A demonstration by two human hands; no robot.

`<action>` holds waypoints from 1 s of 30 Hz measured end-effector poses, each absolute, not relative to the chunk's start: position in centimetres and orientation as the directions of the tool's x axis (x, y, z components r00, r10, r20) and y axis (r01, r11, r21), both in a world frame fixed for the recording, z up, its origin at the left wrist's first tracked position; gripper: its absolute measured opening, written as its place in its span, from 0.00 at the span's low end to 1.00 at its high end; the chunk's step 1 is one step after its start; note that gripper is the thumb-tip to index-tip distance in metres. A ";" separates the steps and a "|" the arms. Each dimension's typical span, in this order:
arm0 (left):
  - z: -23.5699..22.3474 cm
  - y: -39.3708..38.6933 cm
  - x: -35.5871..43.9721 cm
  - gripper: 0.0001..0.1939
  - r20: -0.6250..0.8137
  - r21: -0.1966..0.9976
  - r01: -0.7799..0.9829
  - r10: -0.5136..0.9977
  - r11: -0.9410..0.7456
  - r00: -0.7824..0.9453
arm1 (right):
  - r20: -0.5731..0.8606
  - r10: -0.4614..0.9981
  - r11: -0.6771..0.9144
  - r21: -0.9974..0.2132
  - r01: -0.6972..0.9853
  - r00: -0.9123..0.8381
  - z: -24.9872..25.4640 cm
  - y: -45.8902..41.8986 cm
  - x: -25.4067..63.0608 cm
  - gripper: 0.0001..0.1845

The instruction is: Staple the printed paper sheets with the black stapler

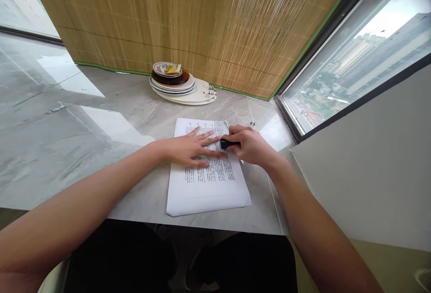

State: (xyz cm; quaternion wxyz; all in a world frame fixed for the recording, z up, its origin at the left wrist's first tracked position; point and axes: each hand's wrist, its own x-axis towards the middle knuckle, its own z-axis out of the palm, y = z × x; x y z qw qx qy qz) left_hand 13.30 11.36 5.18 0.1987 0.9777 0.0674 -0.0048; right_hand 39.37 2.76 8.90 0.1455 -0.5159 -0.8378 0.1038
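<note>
Printed sheets of paper, in what looks like a stack, lie on the grey marble-patterned counter with their lines of text turned sideways. My left hand rests flat on the print with its fingers spread. At the right edge of the sheets, my right hand is closed around a black stapler. The stapler's rounded end points left over the paper, close to my left fingertips. My right fingers hide the rest of it.
Stacked plates with a small yellow packet on top stand at the back, before a bamboo blind. Two tiny grey pieces lie beyond my right hand. A window and white wall border the counter on the right.
</note>
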 end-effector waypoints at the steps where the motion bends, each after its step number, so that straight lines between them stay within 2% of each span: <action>1: 5.1 11.4 13.3 0.31 -0.042 0.380 0.135 0.129 -0.915 0.991 | 0.118 0.899 0.438 -0.287 0.852 -0.423 8.9 2.7 39.0 0.10; 5: 5.0 11.5 13.2 0.31 -0.058 0.362 0.142 0.130 -0.921 0.990 | 0.089 0.904 0.428 -0.206 0.880 -0.419 8.5 2.6 38.1 0.10; 10: 5.3 11.6 13.0 0.31 -0.056 0.358 0.130 0.118 -0.925 0.991 | 0.210 0.862 0.507 -0.406 0.761 -0.462 8.2 3.2 41.3 0.11; 15: 5.3 11.9 13.0 0.37 -0.038 0.358 0.122 0.116 -0.926 0.992 | 0.063 0.878 0.440 -0.497 0.748 -0.475 7.9 4.3 46.9 0.11; 17: 5.0 11.9 13.0 0.40 -0.021 0.359 0.119 0.120 -0.926 0.993 | 0.064 0.914 0.374 -0.516 0.770 -0.401 7.4 4.7 48.4 0.14; 20: 4.7 12.1 13.1 0.40 0.012 0.364 0.103 0.115 -0.926 0.993 | 0.204 0.973 0.206 -0.543 0.814 -0.110 6.8 4.9 48.6 0.19; 22: 4.7 12.6 13.1 0.38 0.091 0.384 0.089 0.133 -0.919 0.987 | 0.333 0.938 0.117 -0.571 0.813 0.098 6.9 4.8 46.9 0.21; 24: 4.9 13.5 12.9 0.29 0.282 0.417 0.124 0.258 -0.900 0.924 | 0.415 0.892 0.111 -0.587 0.802 0.180 7.4 4.4 43.7 0.20; 27: 5.0 15.4 12.2 0.17 0.581 0.494 0.279 0.552 -0.823 0.599 | 0.401 0.914 0.208 -0.595 0.776 0.063 7.8 3.4 37.4 0.14; 28: 5.0 15.9 11.9 0.16 0.620 0.515 0.315 0.600 -0.797 0.506 | 0.392 0.919 0.215 -0.590 0.778 0.043 7.6 3.1 35.3 0.12; 30: 4.8 16.9 11.4 0.14 0.644 0.530 0.343 0.631 -0.776 0.433 | 0.357 0.934 0.199 -0.551 0.811 0.013 6.9 2.6 31.8 0.10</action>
